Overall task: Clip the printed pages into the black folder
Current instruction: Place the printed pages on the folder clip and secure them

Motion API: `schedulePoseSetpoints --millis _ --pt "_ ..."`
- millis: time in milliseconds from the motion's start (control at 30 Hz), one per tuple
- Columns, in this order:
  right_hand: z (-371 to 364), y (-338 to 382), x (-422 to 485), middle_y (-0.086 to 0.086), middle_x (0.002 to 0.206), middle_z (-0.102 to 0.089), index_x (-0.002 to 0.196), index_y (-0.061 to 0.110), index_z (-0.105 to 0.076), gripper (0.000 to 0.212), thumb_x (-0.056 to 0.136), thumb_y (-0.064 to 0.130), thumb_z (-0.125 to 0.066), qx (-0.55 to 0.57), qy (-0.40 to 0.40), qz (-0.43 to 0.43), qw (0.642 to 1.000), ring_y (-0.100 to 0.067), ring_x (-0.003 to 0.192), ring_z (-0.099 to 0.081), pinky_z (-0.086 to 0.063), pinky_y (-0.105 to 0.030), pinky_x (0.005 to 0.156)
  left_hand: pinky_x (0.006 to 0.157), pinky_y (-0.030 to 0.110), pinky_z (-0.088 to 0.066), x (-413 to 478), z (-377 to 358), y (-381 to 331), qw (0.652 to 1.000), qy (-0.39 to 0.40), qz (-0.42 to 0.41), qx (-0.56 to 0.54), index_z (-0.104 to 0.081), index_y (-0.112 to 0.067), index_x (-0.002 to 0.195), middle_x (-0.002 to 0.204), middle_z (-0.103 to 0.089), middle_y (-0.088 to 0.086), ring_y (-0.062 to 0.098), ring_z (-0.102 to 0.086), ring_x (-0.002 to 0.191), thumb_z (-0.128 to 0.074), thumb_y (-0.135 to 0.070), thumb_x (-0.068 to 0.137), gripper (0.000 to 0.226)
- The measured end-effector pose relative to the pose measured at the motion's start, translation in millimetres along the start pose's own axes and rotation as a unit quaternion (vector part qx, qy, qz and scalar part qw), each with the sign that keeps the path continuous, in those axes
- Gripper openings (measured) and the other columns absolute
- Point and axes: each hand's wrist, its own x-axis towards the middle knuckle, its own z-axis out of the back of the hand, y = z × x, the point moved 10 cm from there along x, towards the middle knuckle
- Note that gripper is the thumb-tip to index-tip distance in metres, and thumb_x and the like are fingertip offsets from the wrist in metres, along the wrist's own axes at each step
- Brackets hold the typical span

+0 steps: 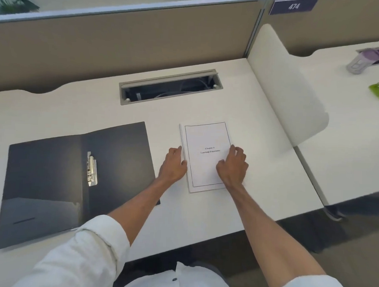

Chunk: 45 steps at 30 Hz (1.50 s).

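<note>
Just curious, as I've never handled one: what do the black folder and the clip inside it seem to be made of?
The black folder looks like thin matte plastic, though coated card is possible: it lies flat and open with a soft sheen on its lower left flap. The clip by its spine looks like polished metal, silvery with bright glints.

black folder (54, 181), white pages (205, 165), white desk (258, 188)
</note>
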Motion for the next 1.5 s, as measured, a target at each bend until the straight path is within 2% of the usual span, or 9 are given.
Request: schedulePoseSetpoints --millis 167,533,600,800,900,967,1067,1233,1500 --pt "0 -18 12 -0.015 0.153 -0.044 0.156 0.002 -0.043 0.057 0.103 0.016 -0.058 0.008 0.012 -0.027 1.000 -0.036 0.143 -0.047 -0.047 -0.048 0.109 0.105 0.055 -0.057 4 -14 -5 0.999 0.014 0.016 0.025 -0.046 -0.002 0.148 0.150 -0.044 0.016 0.040 -0.056 0.130 -0.047 -0.013 0.109 0.040" --pt "-1 -36 43 -0.021 0.150 -0.052 0.133 -0.004 -0.063 0.041 0.102 0.023 -0.067 0.181 0.064 -0.114 0.975 -0.040 0.144 -0.049 -0.050 -0.050 0.114 0.104 0.055 -0.057 7 -15 -8 0.999 0.006 0.029 0.023 -0.044 0.005 0.150 0.157 -0.038 0.019 0.046 -0.061 0.123 -0.046 -0.013 0.111 0.043" --pt "-3 -34 44 -0.022 0.147 -0.053 0.116 -0.003 -0.062 0.027 0.102 0.020 -0.063 0.162 0.076 -0.104 0.978 -0.041 0.138 -0.054 -0.053 -0.049 0.110 0.102 0.055 -0.057 7 -15 -7 0.999 0.005 0.035 0.018 -0.045 0.005 0.146 0.154 -0.039 0.019 0.047 -0.062 0.120 -0.045 -0.012 0.111 0.040" --pt "-8 -21 42 -0.018 0.122 -0.059 0.139 0.001 -0.049 0.034 0.108 0.016 -0.050 0.189 0.111 -0.065 0.974 -0.036 0.110 -0.058 -0.045 -0.039 0.090 0.108 0.055 -0.056 7 -12 -7 0.999 -0.003 0.032 -0.013 -0.049 -0.001 0.146 0.153 -0.041 0.016 0.046 -0.065 0.118 -0.046 -0.011 0.110 0.038" --pt "-4 -18 39 -0.019 0.137 -0.064 0.154 0.003 -0.046 0.047 0.108 0.016 -0.049 0.195 0.108 -0.060 0.973 -0.042 0.127 -0.063 -0.050 -0.044 0.100 0.115 0.049 -0.052 6 -11 -3 0.998 -0.004 0.039 -0.058 -0.052 -0.003 0.148 0.153 -0.043 0.015 0.044 -0.067 0.122 -0.047 -0.011 0.110 0.039" --pt "0 -16 37 -0.013 0.126 -0.067 0.144 0.004 -0.057 0.040 0.105 0.013 -0.051 0.196 0.091 -0.049 0.975 -0.043 0.129 -0.065 -0.047 -0.039 0.093 0.113 0.044 -0.050 6 -8 1 0.995 -0.008 0.049 -0.087 -0.055 -0.003 0.143 0.149 -0.046 0.015 0.041 -0.067 0.127 -0.048 -0.011 0.110 0.034" --pt "8 -12 32 -0.012 0.105 -0.074 0.110 0.004 -0.066 0.017 0.101 0.012 -0.053 0.222 0.051 -0.031 0.973 -0.042 0.103 -0.069 -0.044 -0.036 0.078 0.123 0.045 -0.046 2 1 9 0.990 -0.022 0.060 -0.124 -0.051 -0.008 0.157 0.155 -0.049 0.013 0.033 -0.059 0.143 -0.051 -0.015 0.113 0.045" --pt "21 20 22 0.007 0.082 -0.063 0.096 0.019 -0.066 0.012 0.102 0.011 -0.060 0.313 0.034 0.034 0.949 -0.024 0.082 -0.053 -0.045 -0.035 0.081 0.126 0.047 -0.046 -7 26 33 0.971 -0.080 0.092 -0.206 -0.042 -0.009 0.168 0.160 -0.054 0.014 0.031 -0.059 0.146 -0.055 -0.021 0.114 0.057" --pt "-7 100 -12 -0.023 0.092 -0.070 0.099 -0.004 -0.067 0.013 0.101 0.006 -0.059 0.355 0.090 0.070 0.928 -0.024 0.079 -0.053 -0.045 -0.035 0.078 0.105 0.047 -0.060 -46 84 97 0.955 -0.170 0.098 -0.222 -0.062 -0.005 0.151 0.123 -0.079 0.019 0.039 -0.075 0.112 -0.054 -0.013 0.114 0.039"
